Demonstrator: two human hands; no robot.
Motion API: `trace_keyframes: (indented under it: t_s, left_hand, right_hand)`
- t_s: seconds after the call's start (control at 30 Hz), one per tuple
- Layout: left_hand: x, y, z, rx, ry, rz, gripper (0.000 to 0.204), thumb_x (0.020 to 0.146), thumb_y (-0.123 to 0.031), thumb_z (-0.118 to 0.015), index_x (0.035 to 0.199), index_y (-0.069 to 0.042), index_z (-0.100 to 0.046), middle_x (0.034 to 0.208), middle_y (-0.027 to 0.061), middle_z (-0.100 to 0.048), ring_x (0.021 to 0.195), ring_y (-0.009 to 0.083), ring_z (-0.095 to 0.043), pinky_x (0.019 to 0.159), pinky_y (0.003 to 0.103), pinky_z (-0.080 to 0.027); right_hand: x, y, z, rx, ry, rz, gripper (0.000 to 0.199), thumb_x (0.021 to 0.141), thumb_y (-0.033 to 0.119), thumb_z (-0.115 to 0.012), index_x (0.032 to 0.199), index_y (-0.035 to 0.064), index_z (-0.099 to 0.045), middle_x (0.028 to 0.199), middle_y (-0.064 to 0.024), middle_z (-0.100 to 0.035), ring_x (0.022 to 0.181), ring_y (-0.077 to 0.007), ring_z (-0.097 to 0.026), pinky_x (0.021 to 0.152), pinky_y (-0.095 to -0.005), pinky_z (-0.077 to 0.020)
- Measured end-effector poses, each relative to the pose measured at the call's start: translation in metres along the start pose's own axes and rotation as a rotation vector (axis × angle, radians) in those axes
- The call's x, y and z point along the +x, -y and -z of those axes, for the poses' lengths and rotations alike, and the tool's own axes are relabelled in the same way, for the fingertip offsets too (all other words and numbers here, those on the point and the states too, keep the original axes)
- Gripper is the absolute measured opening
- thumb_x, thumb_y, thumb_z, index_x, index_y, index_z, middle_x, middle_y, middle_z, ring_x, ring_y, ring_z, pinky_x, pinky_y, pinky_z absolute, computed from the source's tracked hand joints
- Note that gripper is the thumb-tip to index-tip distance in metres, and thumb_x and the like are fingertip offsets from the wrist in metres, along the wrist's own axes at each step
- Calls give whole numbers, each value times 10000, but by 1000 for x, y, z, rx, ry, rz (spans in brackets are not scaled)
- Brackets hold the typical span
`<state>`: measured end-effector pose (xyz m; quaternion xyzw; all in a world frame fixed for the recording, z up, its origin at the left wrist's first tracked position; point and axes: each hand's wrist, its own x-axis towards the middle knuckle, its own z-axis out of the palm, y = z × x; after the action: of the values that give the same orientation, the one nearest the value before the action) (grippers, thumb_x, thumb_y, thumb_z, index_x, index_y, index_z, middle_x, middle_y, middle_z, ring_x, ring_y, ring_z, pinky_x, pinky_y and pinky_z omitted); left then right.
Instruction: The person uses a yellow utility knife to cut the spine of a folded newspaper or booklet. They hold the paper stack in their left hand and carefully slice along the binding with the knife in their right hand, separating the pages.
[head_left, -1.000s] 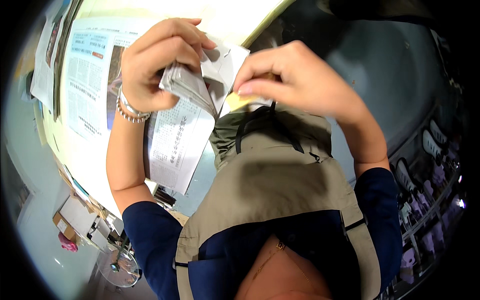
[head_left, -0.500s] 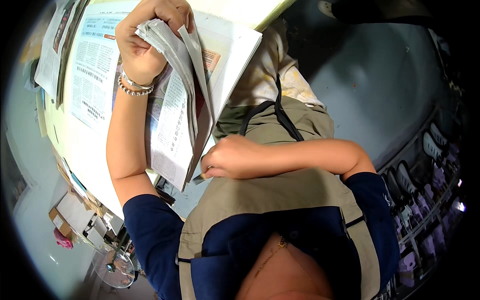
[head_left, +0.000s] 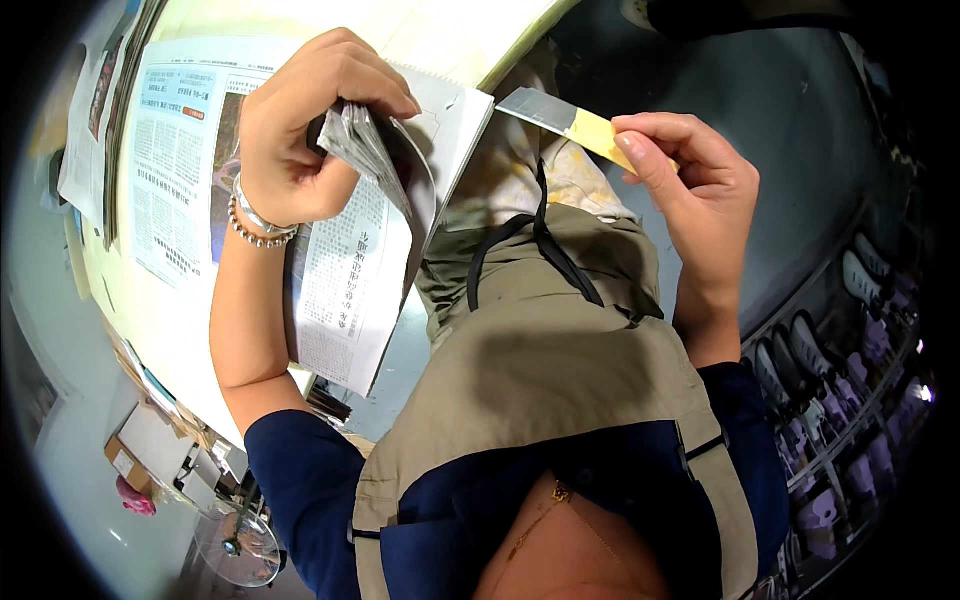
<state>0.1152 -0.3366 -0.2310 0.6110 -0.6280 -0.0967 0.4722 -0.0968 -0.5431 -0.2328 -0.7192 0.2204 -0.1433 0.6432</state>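
Observation:
My left hand (head_left: 310, 130) is closed around the bunched upper edge of a folded stack of newspaper (head_left: 350, 300), which hangs down toward my apron. My right hand (head_left: 690, 180) pinches the yellow handle of a flat, wide-bladed knife (head_left: 575, 125). Its grey blade points left, and the tip is at the right edge of the newspaper; whether it touches the paper I cannot tell. Beneath my left hand another newspaper sheet (head_left: 175, 150) lies spread on the pale table (head_left: 440, 35).
A pile of papers (head_left: 105, 110) lies at the table's far left. Racks of shoes (head_left: 860, 280) with purple pieces stand at the right. A round fan (head_left: 238, 545) is at the lower left. My khaki apron (head_left: 530, 370) lies close below the newspaper.
My right hand has swung up and to the right from beside the newspaper's lower edge, bringing the knife into full view. My left hand still holds the stack, its grip slightly lower.

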Motion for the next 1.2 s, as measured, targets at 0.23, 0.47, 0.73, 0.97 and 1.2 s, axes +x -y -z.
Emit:
trace_keyframes:
  t_s: [0.23, 0.47, 0.73, 0.97, 1.2]
  left_hand:
    - [2, 0, -1, 38, 19, 0, 302, 491, -45, -480, 747, -1, -635, 758, 114, -669, 688, 222, -579, 666, 301, -466]
    - [6, -2, -2, 129, 76, 49, 163, 527, -97, -528, 676, -86, -462, 1070, 181, -711, 976, 329, -644, 924, 428, -463]
    - [2, 1, -1, 118, 107, 37, 165, 543, -121, -517, 707, -107, -508, 826, 82, -692, 917, 292, -684, 1008, 510, -404]
    - [2, 0, 0, 102, 99, 33, 219, 515, -116, -512, 728, -81, -550, 797, 66, -677, 817, 272, -665, 963, 485, -438]
    - [4, 0, 0, 67, 103, 46, 248, 514, -132, -518, 751, -80, -572, 806, 59, -679, 814, 272, -659, 953, 482, -444]
  right_hand:
    - [2, -8, -6, 22, 37, 9, 126, 854, 17, -706, 976, -10, -717, 784, -31, -687, 673, -32, -581, 570, -170, -418]
    - [1, -9, -20, -107, 146, 306, 131, 812, 6, -733, 942, 18, -725, 769, -59, -699, 609, -84, -592, 529, -217, -430]
    - [3, -9, -13, -159, 24, 276, 125, 803, -11, -733, 926, 13, -725, 793, -58, -706, 618, -79, -604, 496, -209, -416]
    - [11, -5, -6, -257, 5, 308, 102, 821, -31, -711, 920, -9, -716, 807, -77, -701, 660, -98, -640, 547, -212, -485]
    - [12, -6, -9, -287, -19, 373, 115, 814, -44, -710, 923, -7, -712, 768, -70, -684, 608, -90, -594, 504, -212, -433]
